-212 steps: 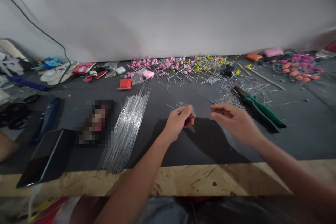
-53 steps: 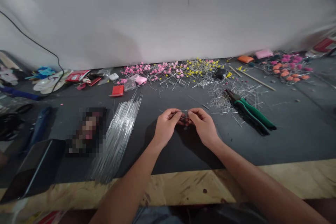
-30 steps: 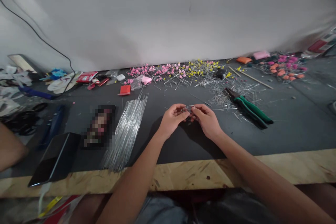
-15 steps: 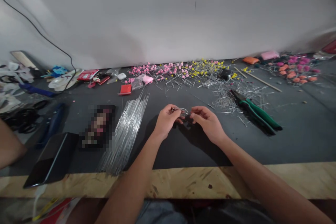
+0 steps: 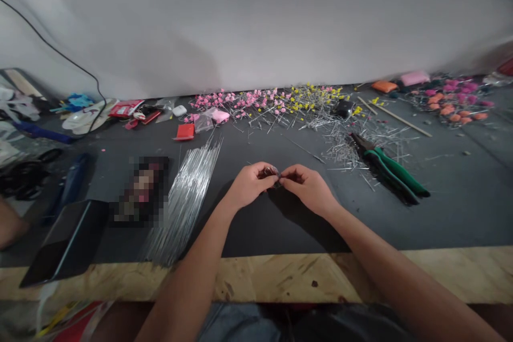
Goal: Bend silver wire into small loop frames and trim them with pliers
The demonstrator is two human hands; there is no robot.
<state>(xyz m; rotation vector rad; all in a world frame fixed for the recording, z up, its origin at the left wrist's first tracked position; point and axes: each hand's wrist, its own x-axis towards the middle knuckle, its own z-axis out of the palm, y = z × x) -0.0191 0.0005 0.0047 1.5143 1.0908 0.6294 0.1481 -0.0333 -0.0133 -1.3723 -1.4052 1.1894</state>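
Observation:
My left hand (image 5: 251, 183) and my right hand (image 5: 305, 187) meet fingertip to fingertip over the dark mat (image 5: 280, 224). Both pinch a small bent piece of thin silver wire (image 5: 276, 173); most of it is hidden by the fingers. A bundle of long straight silver wires (image 5: 185, 200) lies just left of my left hand. Green-handled pliers (image 5: 390, 171) rest on the mat to the right of my right hand.
Pink-headed (image 5: 236, 102) and yellow-headed wire stems (image 5: 312, 97) and cut wire scraps (image 5: 352, 144) lie along the back. A dark tablet (image 5: 64, 240) sits near the front left edge. Another person's arm (image 5: 10, 222) shows at far left. The wooden table edge (image 5: 280, 278) runs along the front.
My hands, slightly apart half a second ago, have closed together around the wire piece. Seven seconds ago the right hand was off to the side, away from the wire loop in the left.

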